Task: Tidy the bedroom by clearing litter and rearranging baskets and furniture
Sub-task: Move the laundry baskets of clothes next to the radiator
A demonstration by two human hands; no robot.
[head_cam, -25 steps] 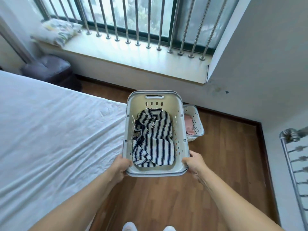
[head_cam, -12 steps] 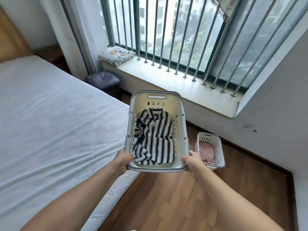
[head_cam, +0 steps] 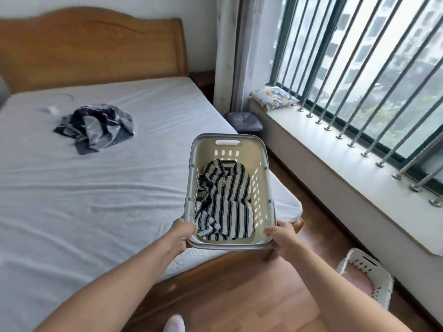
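A curved headboard (head_cam: 91,49) of smooth orange-brown wood is seen at the far end of the bed (head_cam: 72,200), which is covered by a pale, lightly creased sheet. A crumpled dark garment (head_cam: 96,127) with pale lines is heaped on the bed toward the headboard.

Over the near right corner of the bed, a tall, rounded-rectangular plastic basket (head_cam: 260,168) is held up, cream inside with a grey rim, a slot handle and rows of small oblong holes. A folded shirt (head_cam: 225,202), striped navy and white, is contained in it. The near left corner is gripped by the left hand (head_cam: 181,232), its fingers (head_cam: 188,230) curled round the rim; the near right corner is gripped by the right hand (head_cam: 281,238), thumb laid on the rim and fingers wrapped beneath.

Right of the bed, a dark, padded, tufted stool (head_cam: 244,119) is set on the glossy wooden floor (head_cam: 239,295), and a soft printed cushion (head_cam: 273,99) is laid on the white sill (head_cam: 335,149) behind slanted metal bars. Farther right of the bed, a smaller white perforated basket (head_cam: 383,293) is stood on the floor, with pink cloth (head_cam: 359,282) inside.
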